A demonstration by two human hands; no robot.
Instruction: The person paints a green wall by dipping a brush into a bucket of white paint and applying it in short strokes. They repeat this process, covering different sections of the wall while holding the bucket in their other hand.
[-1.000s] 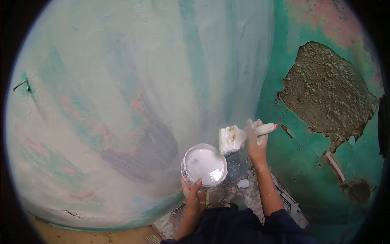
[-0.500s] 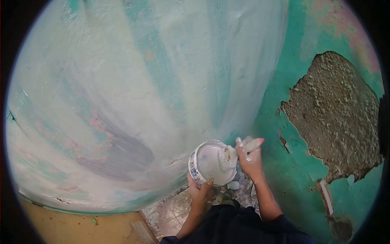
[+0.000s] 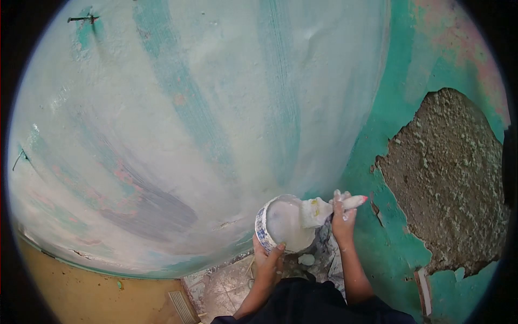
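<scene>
My left hand (image 3: 266, 256) grips the near left side of a round tub (image 3: 261, 227) with a blue-and-white patterned wall. Whitish paint (image 3: 286, 222) fills part of the tub. Closed around the handle of a wide paintbrush (image 3: 317, 211) is my right hand (image 3: 343, 216), its fingers smeared with white. The brush's bristles lie over the tub's right rim, and the red-tipped handle end points right. Behind the tub rises a wall (image 3: 237, 124) streaked with white over green.
On the right, a green wall (image 3: 396, 227) has a large patch of bare rough plaster (image 3: 448, 178). Two nails stick out of the left wall, one a dark nail (image 3: 82, 19). Below lie a paint-spattered floor (image 3: 224, 289) and a tan surface (image 3: 97, 294).
The brush has moved right, from over the paint inside the tub to its right rim. My right hand has shifted right with it. The view has tilted up slightly.
</scene>
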